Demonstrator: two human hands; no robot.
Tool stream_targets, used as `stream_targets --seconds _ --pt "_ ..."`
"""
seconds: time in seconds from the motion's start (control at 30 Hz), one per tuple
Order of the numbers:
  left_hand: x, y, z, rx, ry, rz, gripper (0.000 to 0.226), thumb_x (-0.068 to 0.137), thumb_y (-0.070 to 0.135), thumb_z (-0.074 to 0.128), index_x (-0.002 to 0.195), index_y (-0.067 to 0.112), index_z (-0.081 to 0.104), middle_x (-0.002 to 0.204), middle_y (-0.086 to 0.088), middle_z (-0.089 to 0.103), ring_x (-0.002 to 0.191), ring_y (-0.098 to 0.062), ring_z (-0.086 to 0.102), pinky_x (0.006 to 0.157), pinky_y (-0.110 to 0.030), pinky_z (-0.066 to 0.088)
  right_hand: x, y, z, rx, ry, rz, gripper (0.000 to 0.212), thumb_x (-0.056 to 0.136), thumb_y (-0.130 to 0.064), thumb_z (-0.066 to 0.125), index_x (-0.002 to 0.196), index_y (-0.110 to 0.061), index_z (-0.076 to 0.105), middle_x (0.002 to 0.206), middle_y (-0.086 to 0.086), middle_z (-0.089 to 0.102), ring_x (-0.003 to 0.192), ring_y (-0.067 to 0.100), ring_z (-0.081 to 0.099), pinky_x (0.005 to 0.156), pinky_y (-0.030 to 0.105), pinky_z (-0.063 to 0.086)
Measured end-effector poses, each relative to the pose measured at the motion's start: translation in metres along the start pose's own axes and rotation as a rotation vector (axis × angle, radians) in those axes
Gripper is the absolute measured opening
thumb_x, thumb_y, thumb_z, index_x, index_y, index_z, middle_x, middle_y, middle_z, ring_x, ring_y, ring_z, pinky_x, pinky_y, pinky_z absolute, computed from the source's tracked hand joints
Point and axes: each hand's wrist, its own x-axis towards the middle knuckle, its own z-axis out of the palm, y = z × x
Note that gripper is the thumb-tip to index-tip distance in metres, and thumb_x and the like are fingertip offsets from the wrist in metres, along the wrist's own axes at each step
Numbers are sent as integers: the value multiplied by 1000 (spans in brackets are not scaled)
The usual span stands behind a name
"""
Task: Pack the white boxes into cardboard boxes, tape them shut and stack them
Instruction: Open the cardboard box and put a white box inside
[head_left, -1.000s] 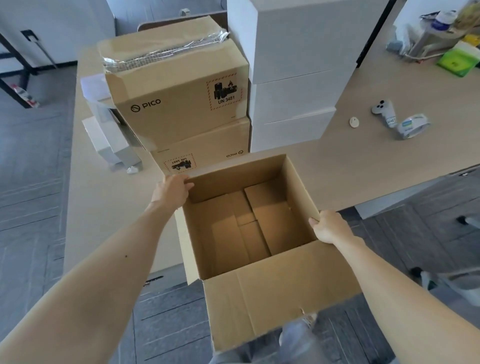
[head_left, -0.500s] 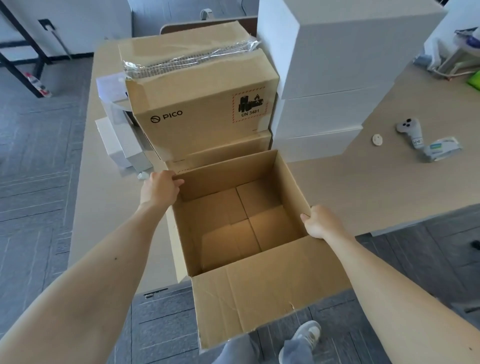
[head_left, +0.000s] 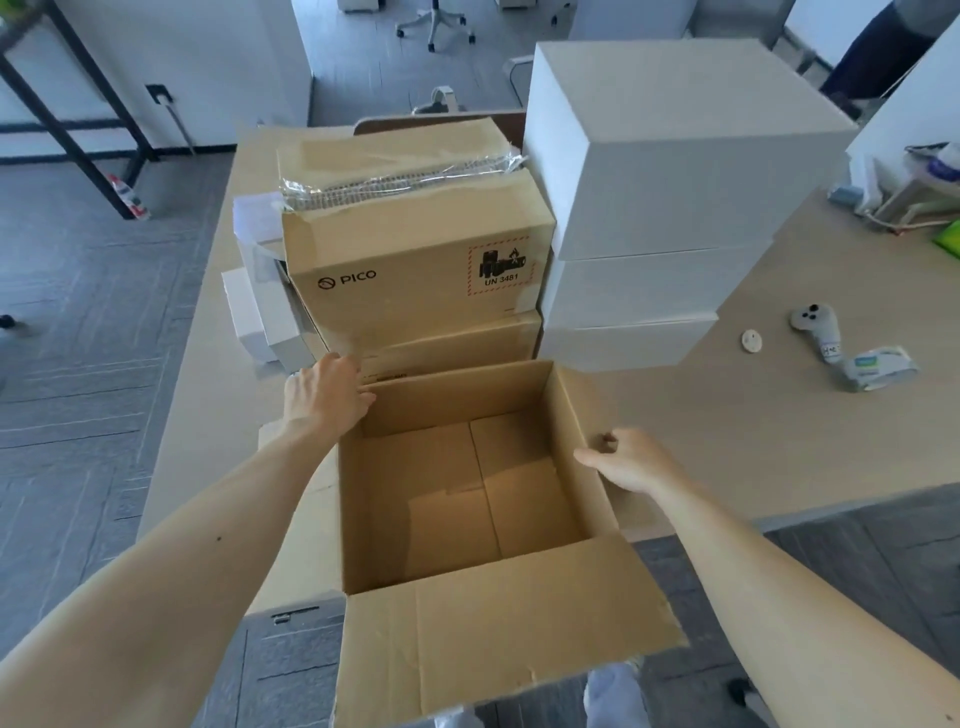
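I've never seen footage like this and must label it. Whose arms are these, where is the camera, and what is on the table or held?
No machine here: a person works with bare hands, and the picture comes from a camera worn on their head, looking down. The right hand grips the right wall of an empty open cardboard box at the table edge; the left hand lies on its far left corner, grip unclear. Behind stand a taped PICO cardboard box and a stack of white boxes. To the right lie a controller and a tape roll.
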Motion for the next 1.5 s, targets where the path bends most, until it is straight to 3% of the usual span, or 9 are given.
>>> stream_targets --seconds 0.17,0.27,0.4,0.63,0.93,1.03,1.2,1.4,1.5 --pt "-5 46 -33 -26 -37 -2 28 81 42 72 99 21 65 98 -6 67 96 -37 66 80 -41 52 25 -4 -44 174 58 -133 74 80 -63 65 138 -19 49 139 2 53 126 25 53 104 40 43" --pt "-5 84 -54 -68 26 38 24 86 42 64 99 22 68 98 -5 69 87 -29 62 75 -36 47 32 -7 -84 181 260 -247 38 85 -50 65 96 -14 67 95 -2 68 95 23 65 77 31 49" --pt "10 137 -83 -133 195 145 25 99 30 52 82 16 65 83 -2 70 74 -27 66 73 -38 52 39 0 -156 337 563 -378 41 86 -42 56 63 -8 58 56 1 57 63 31 59 54 30 38" --pt "39 222 -135 -366 382 101 51 104 38 34 74 6 61 73 -7 66 67 -31 64 66 -42 54 50 35 -268 624 831 -382 37 89 -43 53 74 -9 55 69 3 57 70 25 53 61 35 37" --pt "71 284 -150 -1060 15 -182 103 69 95 29 143 26 52 143 -8 55 124 -32 56 104 -49 44 74 54 -336 868 270 -385 66 81 -76 43 133 -35 48 133 1 50 122 29 50 92 49 48" --pt "64 293 -152 -1192 48 -242 88 65 87 46 124 23 63 129 -11 63 115 -32 59 102 -51 45 81 46 -341 929 55 -390 66 81 -80 41 139 -49 42 142 -2 43 130 26 43 101 58 39" --pt "41 311 -152 -1295 42 -281 22 94 49 50 103 32 59 121 -9 62 106 -32 63 97 -53 50 97 31 -343 1131 -263 -344 72 77 -82 40 126 -32 59 118 7 56 105 30 57 73 47 54" --pt "28 311 -141 -1484 -260 -324 70 85 81 34 134 34 51 128 -5 61 124 -40 54 110 -62 32 109 31 -348 1175 -442 -386 70 68 -86 48 97 -26 67 87 2 43 86 25 50 90 47 44" --pt "27 318 -135 -1544 -347 -308 92 80 91 14 149 36 41 151 -1 46 137 -38 41 106 -65 23 107 27 -351 1158 -424 -345 61 64 -84 52 64 -24 42 69 -2 24 58 21 34 77 31 35"
